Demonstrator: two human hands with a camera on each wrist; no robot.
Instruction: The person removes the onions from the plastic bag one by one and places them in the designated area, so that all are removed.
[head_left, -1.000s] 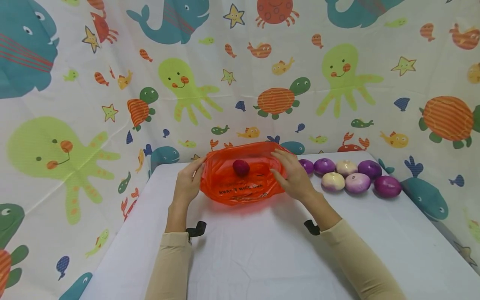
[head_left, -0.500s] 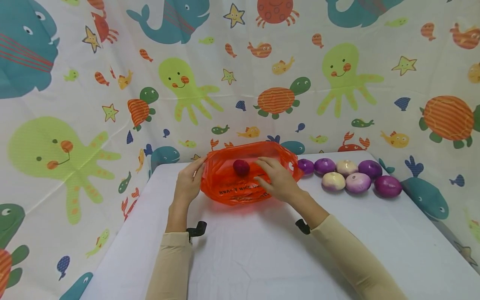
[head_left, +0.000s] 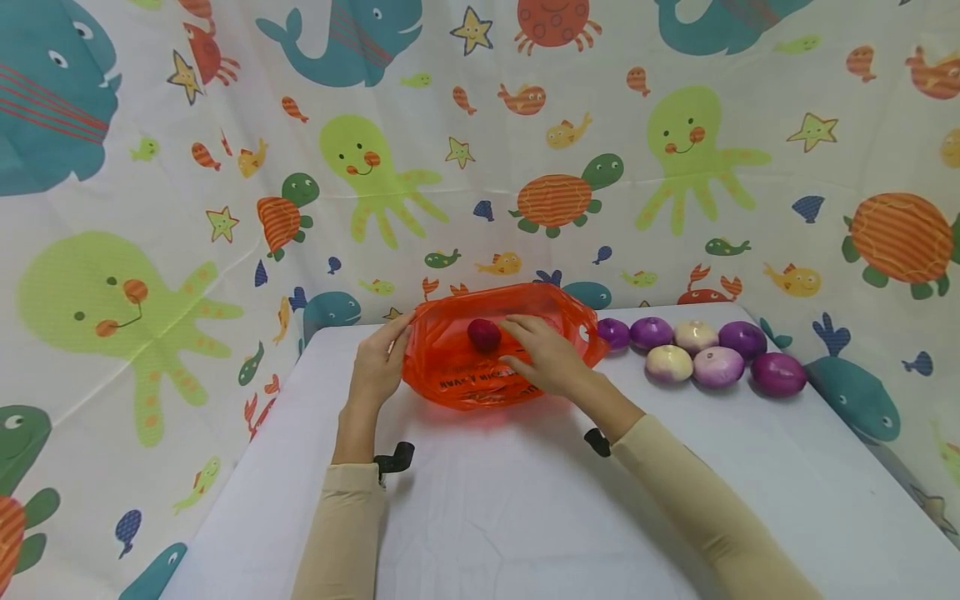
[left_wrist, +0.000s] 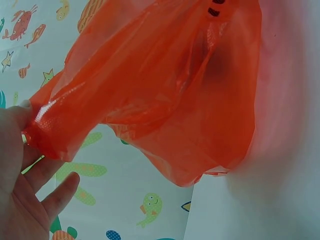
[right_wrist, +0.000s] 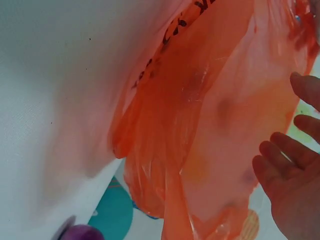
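Head view: my left hand (head_left: 380, 367) grips the left rim of the orange plastic bag (head_left: 457, 367), which lies open-mouthed at the far middle of the white table (head_left: 510, 500). My right hand (head_left: 551, 360) rests with relaxed, nearly straight fingers over the bag's right side, holding nothing. A dark red onion (head_left: 484, 334) sits inside the bag, just beside my right fingertips; whether they touch it cannot be told. To the right of the bag lies a cluster of onions (head_left: 708, 354), purple and pale, the nearest just beside the bag's right edge. A curtain printed with sea animals (head_left: 150, 208) encloses the table behind and at both sides.

Left wrist view: shows what the head view hides, namely that my left hand (left_wrist: 30, 165) pinches a bunched fold of the bag (left_wrist: 165, 90) under the thumb, the other fingers (left_wrist: 57, 192) extended below and free of the film. The onion inside appears only as a dark blur through the plastic.

Right wrist view: my right hand (right_wrist: 290, 180) is seen palm-side, fingers (right_wrist: 285, 152) spread and uncurled, close to the bag's wall (right_wrist: 210, 125); contact cannot be told here. Black lettering on the film and one purple onion (right_wrist: 82, 233) at the lower edge also appear.
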